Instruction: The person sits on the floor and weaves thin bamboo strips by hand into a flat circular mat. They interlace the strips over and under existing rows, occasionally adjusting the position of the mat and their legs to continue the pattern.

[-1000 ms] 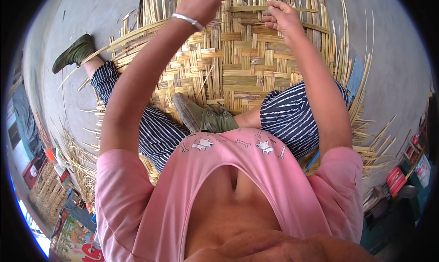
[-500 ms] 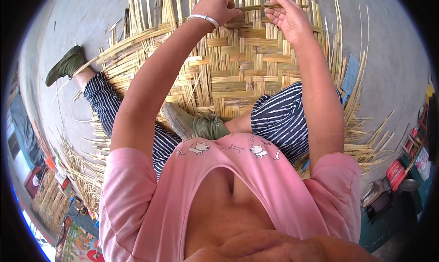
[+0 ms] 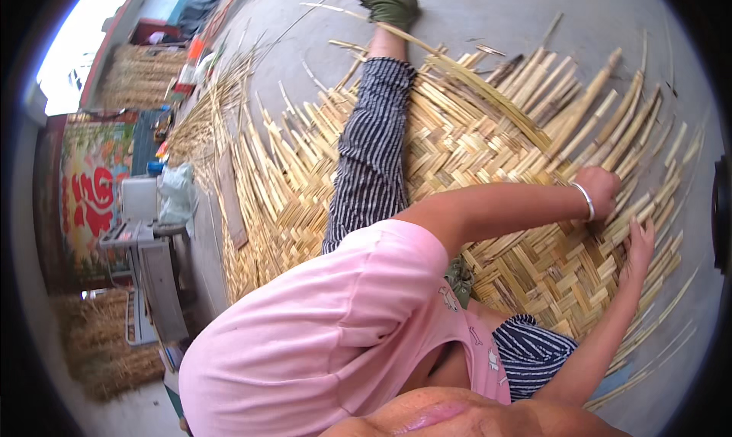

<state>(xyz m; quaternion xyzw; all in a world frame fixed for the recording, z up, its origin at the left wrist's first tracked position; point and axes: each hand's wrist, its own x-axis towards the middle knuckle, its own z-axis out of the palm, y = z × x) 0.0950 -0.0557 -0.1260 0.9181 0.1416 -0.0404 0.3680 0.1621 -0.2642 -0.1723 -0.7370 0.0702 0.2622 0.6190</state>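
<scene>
Here's the mat [image 3: 526,284], on the floor [image 3: 496,18] beneath the legs [image 3: 374,124]. At its fringe of strips [image 3: 657,198], the left hand [image 3: 598,192] curls over; the right hand [image 3: 639,250], partly bent, touches strips along that same mat edge. Whether either grips, I can't tell.

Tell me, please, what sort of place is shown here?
It is probably a yard or simple workshop for weaving, though I cannot be certain: a large woven mat lies on a plain grey floor, with a heap of loose strips and brown straw-like stacks beyond.
</scene>
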